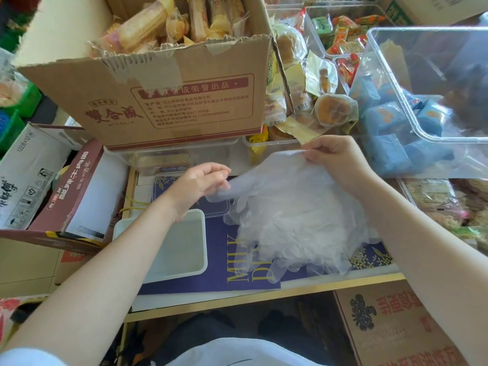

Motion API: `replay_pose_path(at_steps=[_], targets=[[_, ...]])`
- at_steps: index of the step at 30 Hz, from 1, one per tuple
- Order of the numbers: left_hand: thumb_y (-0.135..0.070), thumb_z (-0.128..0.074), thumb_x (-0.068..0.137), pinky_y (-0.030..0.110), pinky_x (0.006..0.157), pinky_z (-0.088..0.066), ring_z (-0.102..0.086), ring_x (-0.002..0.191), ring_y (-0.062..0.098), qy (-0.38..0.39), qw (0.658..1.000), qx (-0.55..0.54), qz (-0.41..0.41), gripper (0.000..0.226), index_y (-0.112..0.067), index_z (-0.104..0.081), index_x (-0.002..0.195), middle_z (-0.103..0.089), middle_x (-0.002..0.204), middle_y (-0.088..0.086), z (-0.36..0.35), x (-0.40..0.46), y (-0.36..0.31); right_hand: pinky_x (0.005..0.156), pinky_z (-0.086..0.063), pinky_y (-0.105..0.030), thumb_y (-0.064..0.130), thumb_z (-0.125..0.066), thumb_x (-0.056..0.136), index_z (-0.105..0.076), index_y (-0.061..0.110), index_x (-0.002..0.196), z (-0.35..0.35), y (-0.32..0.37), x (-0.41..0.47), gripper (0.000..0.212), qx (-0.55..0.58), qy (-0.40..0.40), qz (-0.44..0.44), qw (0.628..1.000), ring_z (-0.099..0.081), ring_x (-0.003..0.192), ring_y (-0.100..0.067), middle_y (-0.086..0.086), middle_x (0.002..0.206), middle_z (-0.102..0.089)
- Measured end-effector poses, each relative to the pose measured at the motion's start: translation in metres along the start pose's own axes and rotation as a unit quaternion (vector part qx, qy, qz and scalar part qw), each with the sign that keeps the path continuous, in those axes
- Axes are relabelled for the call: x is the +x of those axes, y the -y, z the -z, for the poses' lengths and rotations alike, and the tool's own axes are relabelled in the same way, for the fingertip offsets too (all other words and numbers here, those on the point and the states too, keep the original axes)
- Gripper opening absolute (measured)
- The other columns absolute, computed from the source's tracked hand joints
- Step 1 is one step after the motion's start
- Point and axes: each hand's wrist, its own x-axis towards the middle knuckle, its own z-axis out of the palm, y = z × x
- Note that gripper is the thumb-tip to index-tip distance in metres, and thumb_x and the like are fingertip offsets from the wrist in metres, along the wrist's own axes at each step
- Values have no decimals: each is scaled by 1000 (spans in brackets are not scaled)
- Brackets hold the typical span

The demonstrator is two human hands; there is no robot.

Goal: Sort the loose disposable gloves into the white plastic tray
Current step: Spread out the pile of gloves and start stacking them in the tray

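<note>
A heap of clear disposable gloves lies on a dark blue box lid in the middle. One glove is stretched out above the heap. My right hand pinches its cuff at the upper right, and my left hand pinches its fingertip end at the left. The white plastic tray sits to the left of the heap, under my left forearm, with nothing visible inside it.
A big cardboard box of wrapped snacks stands just behind. Clear bins of packaged food crowd the right and back. Cartons flank the left. Another carton sits low at the right.
</note>
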Motion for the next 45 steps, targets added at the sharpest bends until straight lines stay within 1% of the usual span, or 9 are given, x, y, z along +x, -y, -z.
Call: replay_pose_path(at_steps=[4,9,13,17,20,24,29,36,45], targets=[[-43,-60,81,21,87,-42,-62,93,1,68,990,115,-36,26,-30,-63,103,-71,98,-11,-19,11,-35,74,-45,-18,3,-60,88,-72,10,93,-9,14,-3,15,-100,112,72,986,-56,64,6,13,74,-65],[-15,-57,92,8,61,-39,-54,60,-6,62,987,112,-94,11,-11,-67,90,-66,68,-15,-45,19,-49,77,-51,-40,6,-47,94,-64,7,106,-8,24,-2,20,-159,162,120,966,-64,78,-21,4,79,-68],[-10,-59,89,10,61,-45,-58,60,-1,43,996,51,-61,9,-10,-67,83,-67,73,-3,-44,18,-43,78,-46,-29,10,-43,98,-48,13,128,-4,20,-2,31,-185,147,95,967,-60,86,-18,5,83,-64],[-12,-64,85,14,62,-48,-60,62,6,24,998,41,-46,9,-12,-67,77,-69,65,-7,-42,15,-39,62,-46,-28,12,-50,95,-51,15,96,-8,20,-5,3,-178,93,117,973,-61,68,-22,-3,79,-66],[-9,-66,83,14,64,-50,-63,61,7,-15,998,39,-50,12,-13,-66,72,-68,60,-7,-39,14,-36,57,-47,-17,8,-60,87,-54,19,75,-11,18,-5,18,-131,41,105,985,-57,53,-1,1,68,-62],[-6,-70,79,14,60,-49,-57,51,2,-76,995,16,-66,17,-10,-60,66,-62,53,-8,-41,11,-35,56,-36,-4,7,-60,87,-68,11,84,-9,17,-5,9,-170,52,96,979,-49,58,4,14,68,-56],[-28,-60,90,23,47,-31,-34,42,10,-178,982,-10,-58,37,-16,-47,58,-41,47,-4,-38,12,-30,60,-36,-23,14,-57,90,-63,13,87,-13,19,-7,7,-183,11,72,980,-48,66,-11,5,73,-57],[-28,-46,98,18,55,-45,-55,50,8,-289,953,-83,-27,34,-18,-47,66,-46,61,-3,-14,15,-20,59,-47,-31,12,-52,87,-47,14,103,2,5,-15,16,-196,-78,-101,972,-58,53,-18,-5,76,-61],[-28,-38,101,27,77,-54,-71,79,13,-190,947,-260,12,24,-15,-58,103,-65,101,-1,1,11,-19,42,-47,-20,-8,-34,81,-61,9,69,-3,40,-35,35,65,26,-139,988,-55,45,-18,-9,56,-61]])
